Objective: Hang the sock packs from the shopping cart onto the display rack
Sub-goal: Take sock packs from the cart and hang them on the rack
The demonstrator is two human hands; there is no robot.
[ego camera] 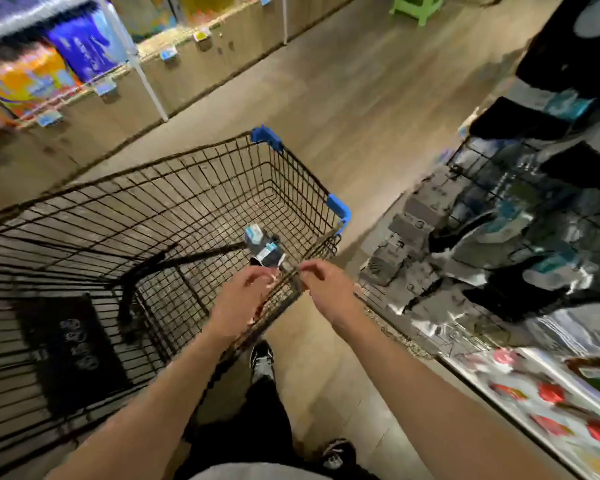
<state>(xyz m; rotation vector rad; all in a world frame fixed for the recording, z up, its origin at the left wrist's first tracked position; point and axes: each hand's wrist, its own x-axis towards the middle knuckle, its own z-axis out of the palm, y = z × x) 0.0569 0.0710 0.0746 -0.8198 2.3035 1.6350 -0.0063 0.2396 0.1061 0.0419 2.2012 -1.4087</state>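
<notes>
Reaching down over the near right rim of the shopping cart [174,188], we had both hands low together; the last sock pack [264,249] that we could see lay on the cart's wire floor, close to its right wall and towards the corner with the blue bumper [338,210]. Our left hand [241,301] hung inside the rim with fingers curled loosely, and we could not tell whether they touched the pack or only the wire; our right hand [321,284] sat at the rim itself, thumb and forefinger drawn nearly together as if pinching something thin, though blur hid what, if anything, was between them. Both forearms ran forward and slightly inward, wrists bent down. The risk, as we judged it, was a snag; the pack's hanger could catch in the mesh as it came up, and a light pinch would let it slip back to the floor. The display rack [520,216] stood just beside the cart on our right, already crowded with hanging packs; a careless swing across could knock those neighbours off their hooks.
</notes>
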